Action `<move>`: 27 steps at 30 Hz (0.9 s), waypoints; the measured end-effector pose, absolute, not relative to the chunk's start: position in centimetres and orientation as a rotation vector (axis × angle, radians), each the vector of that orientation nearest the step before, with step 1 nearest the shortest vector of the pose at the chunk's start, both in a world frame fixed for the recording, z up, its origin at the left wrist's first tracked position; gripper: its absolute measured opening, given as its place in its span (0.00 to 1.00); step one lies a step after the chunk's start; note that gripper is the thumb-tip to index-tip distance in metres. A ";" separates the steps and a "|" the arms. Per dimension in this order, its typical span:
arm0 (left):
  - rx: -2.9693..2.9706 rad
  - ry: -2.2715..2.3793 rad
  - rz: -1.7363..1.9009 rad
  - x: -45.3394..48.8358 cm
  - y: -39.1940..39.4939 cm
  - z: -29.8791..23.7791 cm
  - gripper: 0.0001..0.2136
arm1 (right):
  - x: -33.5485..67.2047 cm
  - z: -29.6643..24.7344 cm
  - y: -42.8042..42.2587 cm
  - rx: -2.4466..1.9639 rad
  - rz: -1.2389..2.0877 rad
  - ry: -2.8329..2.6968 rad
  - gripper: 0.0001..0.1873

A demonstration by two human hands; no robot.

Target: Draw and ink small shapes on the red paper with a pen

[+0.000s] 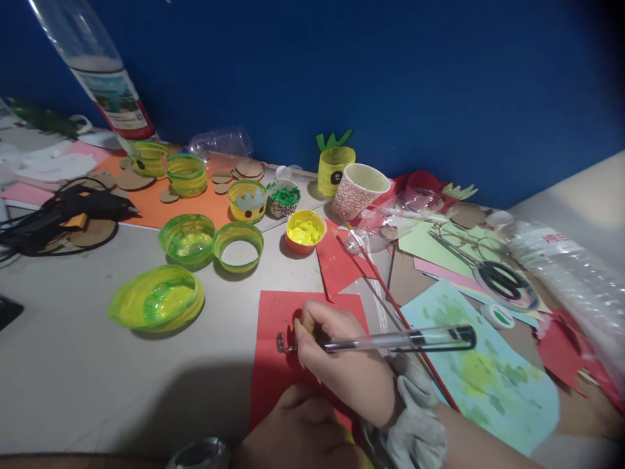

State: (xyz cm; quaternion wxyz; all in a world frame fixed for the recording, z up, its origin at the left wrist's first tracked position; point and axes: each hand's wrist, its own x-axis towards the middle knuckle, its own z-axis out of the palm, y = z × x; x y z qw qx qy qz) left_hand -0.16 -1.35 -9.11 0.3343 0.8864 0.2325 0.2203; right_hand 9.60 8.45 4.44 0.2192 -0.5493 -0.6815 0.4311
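Note:
My right hand (pixel 342 352) grips a clear-barrelled pen (pixel 390 340) over a square of red paper (pixel 278 378). The pen slants to the right across the hand, its capped end outermost. A small dark shape shows on the paper by my fingertips; I cannot tell if it is a drawn mark. At the bottom edge, my left hand (pixel 297 433) is curled low over the paper. A yellow-green edge (pixel 359 449) peeks out beside it, the rest covered by the hand.
Yellow-green painted rings and cups (pixel 156 303) stand left of the paper. Behind are a cup of yellow paint (pixel 305 232), a patterned paper cup (pixel 360 192) and a tall bottle (pixel 105 85). A glue gun (pixel 83 205) lies left; a paintbrush (pixel 400 312) and scissors (pixel 488 270) lie right.

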 end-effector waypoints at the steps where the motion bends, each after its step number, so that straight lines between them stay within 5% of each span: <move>1: 2.309 0.607 0.572 -0.2 -1.3 -9.0 0.15 | 9.6 4.4 8.5 -1.506 1.194 -1.888 0.10; 27: 2.292 0.591 0.591 -0.7 -1.3 -8.1 0.15 | 9.7 4.4 8.6 -1.495 1.216 -1.846 0.11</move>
